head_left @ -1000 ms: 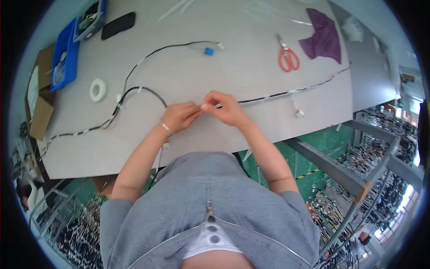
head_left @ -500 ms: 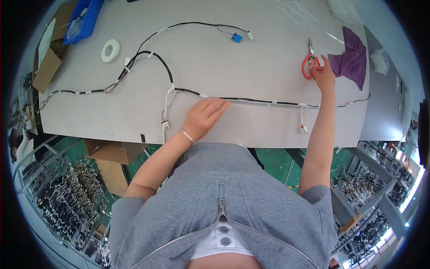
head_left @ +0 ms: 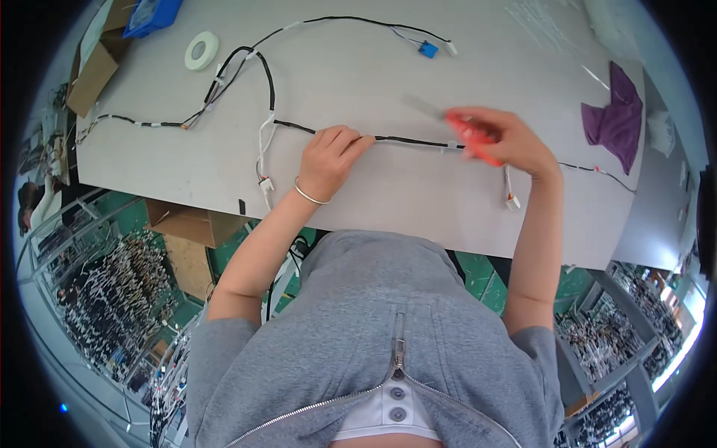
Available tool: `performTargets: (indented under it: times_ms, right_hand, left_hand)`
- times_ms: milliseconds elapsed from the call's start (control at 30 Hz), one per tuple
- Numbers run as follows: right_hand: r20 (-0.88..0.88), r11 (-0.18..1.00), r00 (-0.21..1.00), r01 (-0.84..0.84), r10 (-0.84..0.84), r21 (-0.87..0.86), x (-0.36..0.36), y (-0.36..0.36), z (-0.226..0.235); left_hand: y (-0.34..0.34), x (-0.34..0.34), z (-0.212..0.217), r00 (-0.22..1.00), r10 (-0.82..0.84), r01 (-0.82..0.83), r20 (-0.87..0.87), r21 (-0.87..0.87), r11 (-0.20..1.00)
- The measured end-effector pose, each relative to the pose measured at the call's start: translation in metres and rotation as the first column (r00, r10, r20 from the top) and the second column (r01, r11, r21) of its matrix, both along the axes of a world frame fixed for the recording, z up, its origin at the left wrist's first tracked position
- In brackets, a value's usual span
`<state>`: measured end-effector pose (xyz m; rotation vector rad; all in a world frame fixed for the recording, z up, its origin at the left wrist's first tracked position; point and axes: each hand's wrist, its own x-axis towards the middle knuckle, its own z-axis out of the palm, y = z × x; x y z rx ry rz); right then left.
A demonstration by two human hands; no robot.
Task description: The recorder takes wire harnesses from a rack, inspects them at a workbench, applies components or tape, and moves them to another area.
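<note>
A black wire harness (head_left: 411,140) stretches across the table, with a loop and branches on its left side. My left hand (head_left: 328,160) is closed over its middle stretch, fingers curled round the cable. Above the right part of the harness, my right hand (head_left: 519,142) grips red-handled scissors (head_left: 476,134), blurred by motion, their blades toward the left. A blue connector (head_left: 428,49) and a white connector (head_left: 451,48) end the far branch. Short white branches carry white connectors (head_left: 267,184) near my left wrist and below my right hand.
A roll of white tape (head_left: 202,51) lies at the far left, near a blue bin (head_left: 153,16) and a cardboard box (head_left: 97,78). At the right is a purple cloth (head_left: 616,119). White cable ties (head_left: 539,22) lie at the far right. The grey table's (head_left: 373,201) front edge is close to my body.
My right hand has picked the scissors up from beside the purple cloth and carried them left over the harness. My left hand has closed on the cable. The view has shifted slightly.
</note>
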<state>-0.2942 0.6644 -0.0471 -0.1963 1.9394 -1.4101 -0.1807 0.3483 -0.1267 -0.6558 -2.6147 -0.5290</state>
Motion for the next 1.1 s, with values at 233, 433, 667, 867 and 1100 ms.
performTargets:
  times_ms: [233, 433, 667, 867, 1100]
  right_hand:
    - [-0.010, 0.846, 0.868, -0.480, 0.496, 0.231, -0.018, -0.032, -0.011]
    - [0.012, 0.812, 0.839, -0.529, 0.544, 0.248, -0.030, -0.040, -0.005]
    - [0.037, 0.807, 0.825, -0.560, 0.564, 0.190, -0.034, -0.039, -0.012]
    - [0.008, 0.803, 0.820, -0.562, 0.572, 0.196, -0.033, -0.041, -0.020]
    - [-0.719, 0.791, 0.343, -0.370, 0.604, 0.488, 0.014, -0.037, -0.029]
  left_hand:
    - [-0.006, -0.008, -0.002, 0.996, 0.019, -0.026, 0.083, 0.085, 0.996]
    - [-0.010, -0.006, -0.006, 0.995, 0.041, -0.050, 0.095, 0.102, 0.993]
    - [-0.011, -0.005, -0.005, 0.993, 0.056, -0.069, 0.108, 0.121, 0.990]
    - [-0.010, -0.006, -0.005, 0.992, 0.042, -0.058, 0.118, 0.130, 0.990]
    - [-0.009, -0.008, -0.003, 0.988, 0.037, -0.052, 0.150, 0.102, 0.993]
